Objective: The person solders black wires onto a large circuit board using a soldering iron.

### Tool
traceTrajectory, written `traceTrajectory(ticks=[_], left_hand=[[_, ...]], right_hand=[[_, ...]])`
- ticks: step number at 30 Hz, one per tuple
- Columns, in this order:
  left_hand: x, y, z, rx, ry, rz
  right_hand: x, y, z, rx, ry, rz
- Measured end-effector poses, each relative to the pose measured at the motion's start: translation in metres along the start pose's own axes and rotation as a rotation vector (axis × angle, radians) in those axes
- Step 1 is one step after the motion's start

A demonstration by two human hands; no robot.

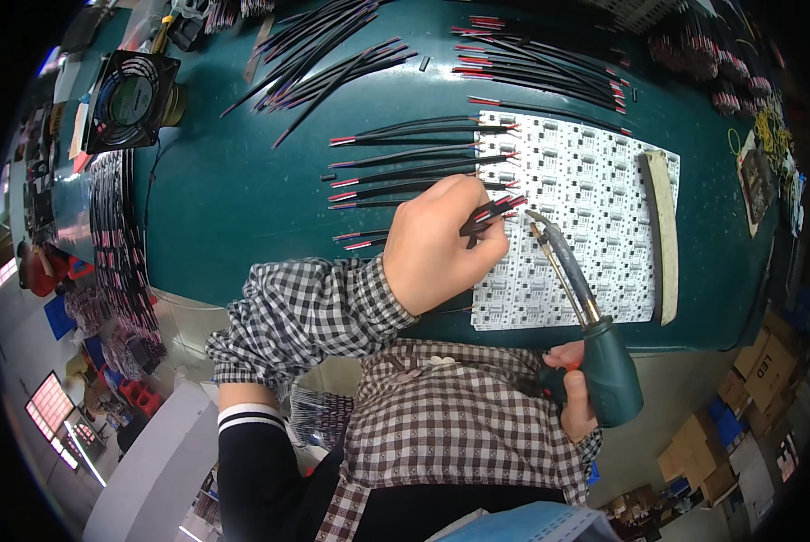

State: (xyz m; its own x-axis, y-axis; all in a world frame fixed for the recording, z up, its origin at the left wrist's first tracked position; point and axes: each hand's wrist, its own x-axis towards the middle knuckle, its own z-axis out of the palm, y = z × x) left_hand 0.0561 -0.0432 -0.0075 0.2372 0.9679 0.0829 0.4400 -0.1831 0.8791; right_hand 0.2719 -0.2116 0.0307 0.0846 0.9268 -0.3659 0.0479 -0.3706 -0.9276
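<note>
My left hand (446, 239) is closed round a few short black cables (488, 213) with red and white wire ends, held over the left part of a white circuit board panel (567, 271). A green soldering gun (611, 370) is gripped in my right hand (572, 388) at the table's near edge. Its metal tip reaches up over the panel, close to the wire ends in my left hand; I cannot tell whether they touch. Several black cables (405, 169) lie side by side with their right ends on the panel's left edge. A pale bar (660, 235) rests across the panel's right side.
On the green table (242, 199), more cable bundles (333, 54) lie at the far side, with another pile (540, 68) at far right. A black fan (132, 101) stands at left beside hanging cables (121, 244). A worn block (755, 181) sits at the right edge.
</note>
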Motion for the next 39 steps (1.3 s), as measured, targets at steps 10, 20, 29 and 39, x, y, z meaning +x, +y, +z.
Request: traceTrajectory(ticks=[10,20,29,39], left_hand=[[0.0,-0.003,0.002,0.015,0.034,-0.012],[0.003,-0.001,-0.001,0.049,-0.022,-0.068],[0.004,-0.001,-0.001,0.035,-0.032,-0.077],[0.005,-0.001,-0.001,0.045,-0.023,-0.062]], right_hand=[[0.004,-0.004,0.007,0.004,0.02,0.037],[0.004,0.002,0.006,-0.062,0.013,-0.031],[0.005,-0.001,0.007,-0.088,0.018,-0.053],[0.002,0.002,-0.002,-0.235,-0.019,-0.098]])
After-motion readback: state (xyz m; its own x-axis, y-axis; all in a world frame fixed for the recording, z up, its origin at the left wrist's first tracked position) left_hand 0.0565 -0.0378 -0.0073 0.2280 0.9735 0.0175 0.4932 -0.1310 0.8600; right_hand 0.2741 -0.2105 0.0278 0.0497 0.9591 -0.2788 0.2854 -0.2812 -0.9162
